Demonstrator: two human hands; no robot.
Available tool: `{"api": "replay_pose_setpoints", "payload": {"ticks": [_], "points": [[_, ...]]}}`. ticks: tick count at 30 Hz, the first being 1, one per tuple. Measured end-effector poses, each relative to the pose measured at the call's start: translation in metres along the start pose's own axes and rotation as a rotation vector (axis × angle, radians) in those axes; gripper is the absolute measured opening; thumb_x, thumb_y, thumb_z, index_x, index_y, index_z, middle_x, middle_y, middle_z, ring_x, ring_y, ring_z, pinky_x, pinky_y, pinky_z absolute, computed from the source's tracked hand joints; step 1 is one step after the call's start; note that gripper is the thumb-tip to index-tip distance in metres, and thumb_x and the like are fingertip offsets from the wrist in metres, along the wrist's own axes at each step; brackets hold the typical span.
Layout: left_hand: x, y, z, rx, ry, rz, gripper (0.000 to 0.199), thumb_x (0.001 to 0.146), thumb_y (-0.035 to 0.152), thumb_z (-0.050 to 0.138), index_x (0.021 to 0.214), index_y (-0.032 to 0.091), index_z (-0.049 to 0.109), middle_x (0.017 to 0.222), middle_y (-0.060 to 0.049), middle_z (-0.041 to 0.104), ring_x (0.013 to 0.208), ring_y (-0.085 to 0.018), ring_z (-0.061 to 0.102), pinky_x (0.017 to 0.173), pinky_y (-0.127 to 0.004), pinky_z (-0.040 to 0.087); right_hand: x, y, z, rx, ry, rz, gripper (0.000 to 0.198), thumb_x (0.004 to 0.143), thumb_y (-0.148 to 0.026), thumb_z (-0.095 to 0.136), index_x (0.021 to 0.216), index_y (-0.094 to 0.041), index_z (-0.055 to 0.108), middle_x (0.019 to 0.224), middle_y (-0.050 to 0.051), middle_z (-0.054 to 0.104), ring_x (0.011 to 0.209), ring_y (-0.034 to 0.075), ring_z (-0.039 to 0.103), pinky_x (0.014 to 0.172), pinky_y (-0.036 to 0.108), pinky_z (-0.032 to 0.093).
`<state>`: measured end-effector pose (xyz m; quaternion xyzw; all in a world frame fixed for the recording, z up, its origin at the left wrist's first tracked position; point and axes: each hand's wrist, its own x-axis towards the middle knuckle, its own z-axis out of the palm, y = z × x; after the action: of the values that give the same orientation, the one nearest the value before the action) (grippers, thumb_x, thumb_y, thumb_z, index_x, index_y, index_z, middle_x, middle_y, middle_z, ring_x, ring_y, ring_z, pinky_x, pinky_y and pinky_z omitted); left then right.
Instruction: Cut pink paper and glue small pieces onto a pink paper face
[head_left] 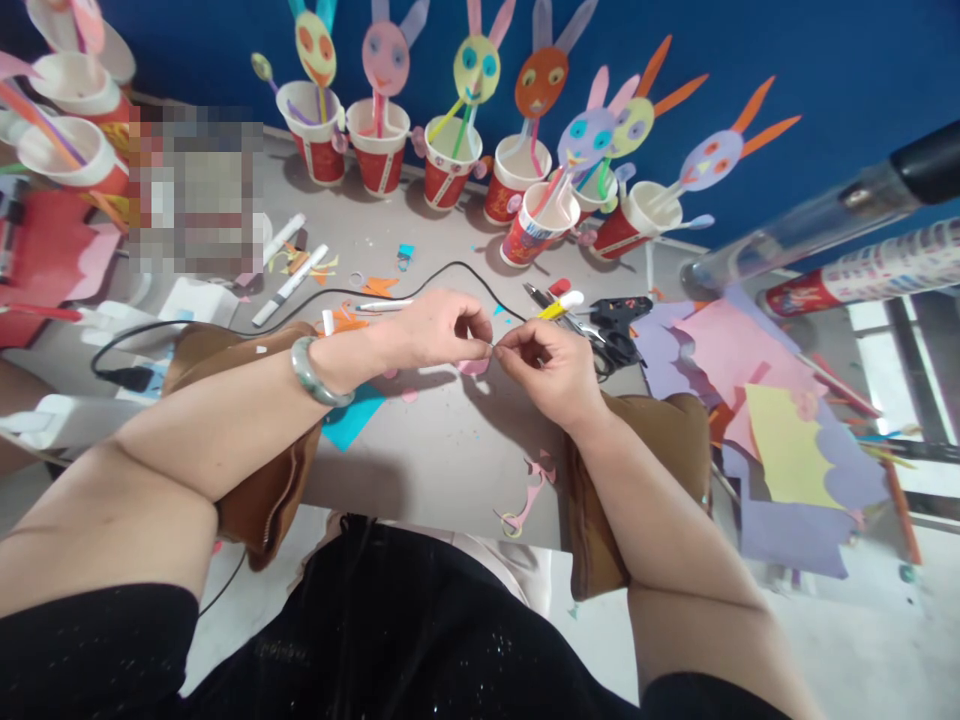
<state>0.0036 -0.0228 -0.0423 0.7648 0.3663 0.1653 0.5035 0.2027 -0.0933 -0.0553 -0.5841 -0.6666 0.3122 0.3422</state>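
My left hand [435, 328] and my right hand [551, 368] meet over the middle of the table, thumb and forefinger pinched on each. Their fingertips almost touch, and whatever is between them is too small to make out. Just under my left fingertips shows a pink paper piece [474, 367]; I cannot tell whether it is held or lies on the table. A blue paper sheet [354, 418] lies below my left wrist. Close beyond my right hand are a yellow-handled cutter [561, 306], scissors [619, 348] and a black glue gun [621, 310].
Several red paper cups [379, 150] with paper rabbit faces stand along the blue wall. A black cable [360, 291] crosses the table. White markers [291, 285] lie left, coloured paper sheets [795, 440] right. Brown cushions [660, 440] sit under both forearms. Pink scraps [531, 492] lie near the front edge.
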Motion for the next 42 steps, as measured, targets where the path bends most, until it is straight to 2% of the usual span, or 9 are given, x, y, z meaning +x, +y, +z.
{"api": "replay_pose_setpoints", "payload": {"ticks": [4, 9, 13, 15, 18, 23, 28, 34, 42], "points": [[-0.002, -0.001, 0.002, 0.055, 0.017, -0.002, 0.010, 0.075, 0.022, 0.063, 0.076, 0.017, 0.072, 0.073, 0.000, 0.072, 0.065, -0.011, 0.059, 0.061, -0.024, 0.044, 0.001, -0.004, 0.000, 0.061, -0.034, 0.058, 0.013, 0.081, -0.032, 0.069, 0.074, -0.021, 0.065, 0.061, -0.002, 0.062, 0.052, 0.011, 0.043, 0.053, 0.028, 0.038], [-0.004, 0.000, 0.000, 0.116, 0.017, -0.018, 0.012, 0.078, 0.026, 0.066, 0.080, 0.018, 0.074, 0.079, -0.002, 0.075, 0.069, -0.013, 0.062, 0.063, -0.025, 0.046, 0.003, -0.004, -0.002, 0.098, -0.075, 0.090, 0.015, 0.080, -0.034, 0.068, 0.073, -0.021, 0.064, 0.061, -0.002, 0.061, 0.051, 0.010, 0.040, 0.051, 0.027, 0.033], [-0.003, -0.006, 0.000, 0.335, 0.033, -0.029, 0.018, 0.082, 0.026, 0.064, 0.089, 0.018, 0.078, 0.091, -0.005, 0.077, 0.079, -0.017, 0.066, 0.073, -0.030, 0.050, 0.006, 0.002, -0.004, 0.071, -0.172, 0.173, 0.015, 0.079, -0.033, 0.068, 0.074, -0.019, 0.066, 0.059, -0.003, 0.057, 0.053, 0.010, 0.041, 0.053, 0.027, 0.033], [-0.001, -0.014, 0.000, 0.470, 0.036, 0.026, 0.022, 0.085, 0.023, 0.060, 0.094, 0.017, 0.079, 0.096, -0.008, 0.077, 0.090, -0.021, 0.068, 0.084, -0.034, 0.051, 0.007, 0.006, -0.004, 0.064, -0.245, 0.221, 0.016, 0.078, -0.033, 0.068, 0.074, -0.018, 0.068, 0.059, -0.002, 0.057, 0.056, 0.011, 0.043, 0.054, 0.027, 0.033], [0.000, -0.029, 0.000, 0.630, 0.004, 0.180, 0.025, 0.089, 0.020, 0.054, 0.098, 0.017, 0.078, 0.100, -0.009, 0.076, 0.102, -0.023, 0.067, 0.097, -0.038, 0.046, 0.009, 0.010, -0.002, 0.083, -0.296, 0.273, 0.020, 0.078, -0.036, 0.068, 0.073, -0.017, 0.069, 0.059, -0.002, 0.056, 0.057, 0.011, 0.042, 0.055, 0.027, 0.033], [-0.003, -0.041, -0.001, 0.821, -0.126, 0.375, 0.013, 0.086, 0.016, 0.058, 0.088, 0.018, 0.071, 0.101, -0.008, 0.072, 0.100, -0.024, 0.062, 0.092, -0.039, 0.039, 0.009, 0.010, 0.000, 0.074, -0.316, 0.331, 0.024, 0.076, -0.040, 0.072, 0.071, -0.016, 0.069, 0.060, -0.002, 0.056, 0.057, 0.010, 0.043, 0.055, 0.027, 0.033], [-0.007, -0.033, -0.003, 0.845, -0.256, 0.410, 0.013, 0.072, 0.008, 0.064, 0.078, 0.019, 0.067, 0.093, -0.007, 0.071, 0.096, -0.023, 0.057, 0.091, -0.038, 0.034, 0.010, 0.008, 0.004, 0.039, -0.325, 0.377, 0.021, 0.078, -0.036, 0.072, 0.067, -0.018, 0.066, 0.053, -0.002, 0.055, 0.050, 0.009, 0.040, 0.050, 0.026, 0.030], [-0.012, -0.030, -0.006, 0.772, -0.312, 0.417, 0.022, 0.056, 0.001, 0.063, 0.066, 0.020, 0.055, 0.082, -0.003, 0.066, 0.087, -0.021, 0.055, 0.089, -0.038, 0.032, 0.011, 0.012, 0.010, 0.034, -0.341, 0.404, 0.020, 0.077, -0.034, 0.071, 0.066, -0.018, 0.063, 0.049, -0.003, 0.055, 0.045, 0.008, 0.038, 0.047, 0.025, 0.029], [-0.014, -0.034, -0.006, 0.687, -0.297, 0.432, 0.028, 0.053, 0.000, 0.063, 0.065, 0.020, 0.049, 0.081, -0.002, 0.064, 0.087, -0.021, 0.056, 0.088, -0.038, 0.030, 0.011, 0.013, 0.014, 0.027, -0.359, 0.418, 0.022, 0.077, -0.034, 0.069, 0.064, -0.018, 0.064, 0.049, -0.003, 0.055, 0.047, 0.009, 0.040, 0.049, 0.026, 0.030]]}}
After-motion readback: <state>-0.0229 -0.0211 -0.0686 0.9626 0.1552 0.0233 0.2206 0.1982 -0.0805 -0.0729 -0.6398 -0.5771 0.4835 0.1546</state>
